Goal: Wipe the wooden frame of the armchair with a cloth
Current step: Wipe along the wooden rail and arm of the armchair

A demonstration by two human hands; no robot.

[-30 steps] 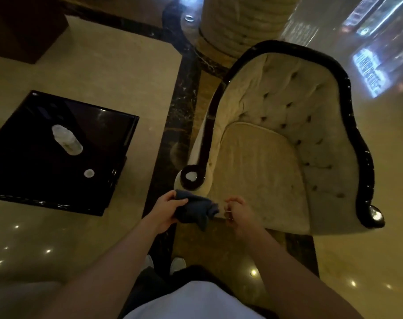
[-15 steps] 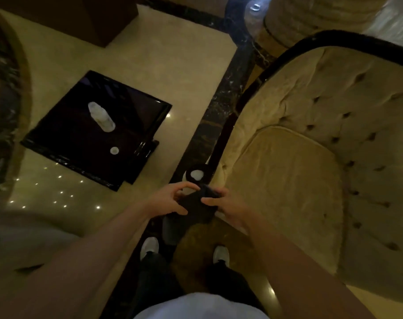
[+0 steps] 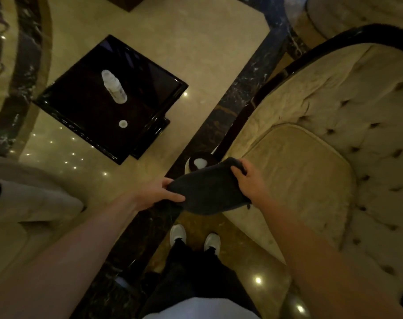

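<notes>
Between both hands: dark cloth (image 3: 207, 192), stretched, left hand (image 3: 155, 193) and right hand (image 3: 250, 181) each clamped on an end, beside armchair frame (image 3: 274, 85) scroll.

The cloth (image 3: 209, 189) hides the near part of the armchair's scrolled arm end (image 3: 199, 162). The armchair (image 3: 334, 134) is cut off at the right edge. At the lower left, a pale upholstered shape (image 3: 23, 199) is blurred and cropped.
</notes>
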